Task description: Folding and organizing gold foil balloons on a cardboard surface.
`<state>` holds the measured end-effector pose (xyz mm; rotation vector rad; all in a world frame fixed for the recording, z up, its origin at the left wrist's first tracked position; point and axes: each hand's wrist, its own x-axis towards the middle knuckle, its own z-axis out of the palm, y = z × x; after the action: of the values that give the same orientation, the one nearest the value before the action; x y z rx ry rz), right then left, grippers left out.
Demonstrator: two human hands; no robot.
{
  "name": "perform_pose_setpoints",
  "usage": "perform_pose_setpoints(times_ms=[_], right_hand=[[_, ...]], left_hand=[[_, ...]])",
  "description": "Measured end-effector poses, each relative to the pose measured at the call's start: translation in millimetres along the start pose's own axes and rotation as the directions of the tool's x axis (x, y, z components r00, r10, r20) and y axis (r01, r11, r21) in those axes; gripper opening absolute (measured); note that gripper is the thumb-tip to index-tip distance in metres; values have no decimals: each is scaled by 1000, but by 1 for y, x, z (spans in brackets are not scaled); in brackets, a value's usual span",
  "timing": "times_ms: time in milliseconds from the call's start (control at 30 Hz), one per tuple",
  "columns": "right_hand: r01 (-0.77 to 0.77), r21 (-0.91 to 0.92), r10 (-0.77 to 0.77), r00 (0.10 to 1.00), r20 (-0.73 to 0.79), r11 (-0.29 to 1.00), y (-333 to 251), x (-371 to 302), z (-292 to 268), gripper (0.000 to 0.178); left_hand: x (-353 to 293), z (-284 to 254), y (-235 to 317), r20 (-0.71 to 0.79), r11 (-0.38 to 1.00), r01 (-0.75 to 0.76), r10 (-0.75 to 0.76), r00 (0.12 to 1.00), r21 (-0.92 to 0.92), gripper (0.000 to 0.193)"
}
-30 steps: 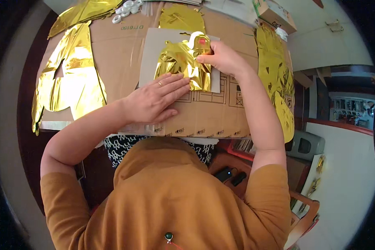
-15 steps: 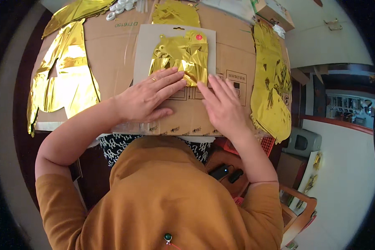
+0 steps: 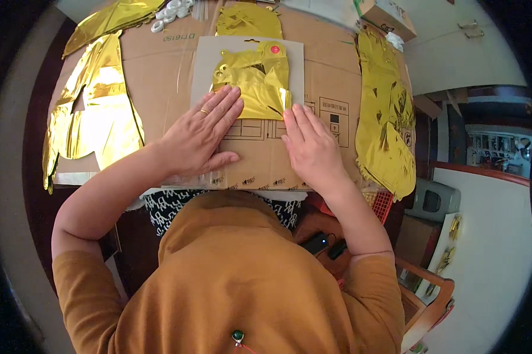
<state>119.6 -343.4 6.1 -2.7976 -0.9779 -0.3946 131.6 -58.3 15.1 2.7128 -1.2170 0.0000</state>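
A folded gold foil balloon [image 3: 254,82] with a round red sticker lies on a grey-beige card [image 3: 297,71] that has a hanging slot at its top. My left hand [image 3: 201,127], a ring on one finger, rests flat with its fingertips on the lower left part of the foil. At the lower right corner of the foil, the outstretched fingers of my right hand [image 3: 313,144] touch its edge. Neither hand grips anything. The palms partly cover the card's lower end and the cardboard [image 3: 160,65] beneath.
Stacks of flat gold foil balloons lie at the left [image 3: 109,94], far left [image 3: 109,23], back [image 3: 249,22] and right [image 3: 384,118] of the cardboard. White ribbon rolls [image 3: 173,10] sit at the back. A small carton [image 3: 387,17] stands back right, a wooden chair [image 3: 431,283] lower right.
My left hand has slid a little left and away from me across the foil. My right hand has shifted slightly left, up against the foil's corner. The foil looks flatter at its lower edge.
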Motion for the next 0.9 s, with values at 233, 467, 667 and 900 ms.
perform_pose_setpoints(times_ms=[233,467,667,900], right_hand=[[30,-65,-32,999,-23,997,-1,1,2,46],[22,-10,-22,1000,15,1000,-4,2,-3,47],[-33,64,30,998,55,997,-7,4,-5,55],[-73,96,70,997,38,993,-34,3,-12,77]], left_hand=[[8,-6,2,-42,1000,22,-22,999,11,84],[40,1,1,-73,991,-129,128,989,-21,81],[36,5,-9,-19,998,-70,70,997,6,87],[37,7,-7,-31,999,-43,43,999,-16,89]])
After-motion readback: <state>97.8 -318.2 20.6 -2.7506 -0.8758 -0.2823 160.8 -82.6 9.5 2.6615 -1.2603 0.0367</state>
